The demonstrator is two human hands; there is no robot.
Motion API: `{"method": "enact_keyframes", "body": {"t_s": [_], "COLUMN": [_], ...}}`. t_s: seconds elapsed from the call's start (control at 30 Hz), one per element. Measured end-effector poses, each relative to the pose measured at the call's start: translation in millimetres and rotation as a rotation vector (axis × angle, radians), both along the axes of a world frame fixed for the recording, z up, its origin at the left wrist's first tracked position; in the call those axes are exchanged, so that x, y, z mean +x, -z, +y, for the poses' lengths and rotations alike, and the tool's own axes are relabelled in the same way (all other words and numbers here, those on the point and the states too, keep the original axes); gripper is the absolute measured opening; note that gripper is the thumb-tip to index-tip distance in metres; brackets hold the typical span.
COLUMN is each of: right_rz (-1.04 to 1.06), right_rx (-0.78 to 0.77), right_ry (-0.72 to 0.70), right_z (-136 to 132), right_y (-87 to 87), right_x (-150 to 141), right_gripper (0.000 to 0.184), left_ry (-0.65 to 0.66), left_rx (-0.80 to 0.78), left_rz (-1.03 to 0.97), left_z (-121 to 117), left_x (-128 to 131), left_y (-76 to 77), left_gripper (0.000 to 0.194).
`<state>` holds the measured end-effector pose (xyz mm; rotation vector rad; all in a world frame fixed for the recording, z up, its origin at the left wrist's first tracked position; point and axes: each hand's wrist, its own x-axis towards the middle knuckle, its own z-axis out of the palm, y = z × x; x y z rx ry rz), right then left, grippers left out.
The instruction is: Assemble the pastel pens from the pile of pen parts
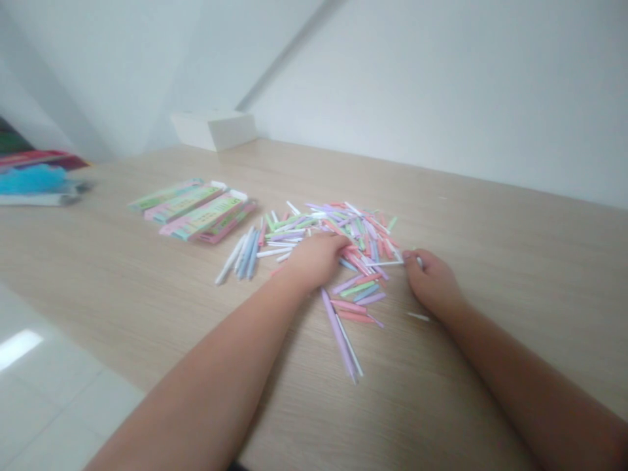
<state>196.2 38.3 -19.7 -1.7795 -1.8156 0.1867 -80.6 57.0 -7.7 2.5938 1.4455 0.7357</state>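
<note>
A loose pile of pastel pen parts (294,229) in purple, green, coral, white and blue covers the middle of the table. My left hand (316,261) rests over its near side, fingers curled around a coral pen part (350,249); blur hides the exact grip. To the right of the pile, my right hand (434,281) pinches the end of a thin white pen refill (385,263), which points left toward the pile. A long purple pen barrel (338,333) lies nearest me beside a thin white stick (349,343). Short coral pieces (350,306) lie just above them.
Several blue-grey and white pens (246,254) lie in a row left of the pile. Flat printed pen boxes (201,212) are farther left. A white box (216,129) stands by the wall. Blue and red items (34,176) sit at far left. A small white piece (418,316) lies near my right wrist.
</note>
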Motion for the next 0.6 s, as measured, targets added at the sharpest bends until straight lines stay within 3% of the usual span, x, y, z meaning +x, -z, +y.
{"method": "enact_keyframes", "body": {"t_s": [0.37,0.6], "right_rz": [0.02,0.025], "right_rx": [0.003,0.0], "right_ry": [0.0,0.005], "right_z": [1.6,2.4], "right_y": [0.9,0.2], "right_x": [0.9,0.6], "right_gripper": [0.041,0.04], "left_ry": [0.049,0.113], "left_rx": [-0.191,-0.142], "left_rz": [-0.279,-0.305], "left_z": [-0.2,-3.9], "left_x": [4.4,6.6], "left_y": [1.4,-3.7], "left_gripper": [0.022,0.017]}}
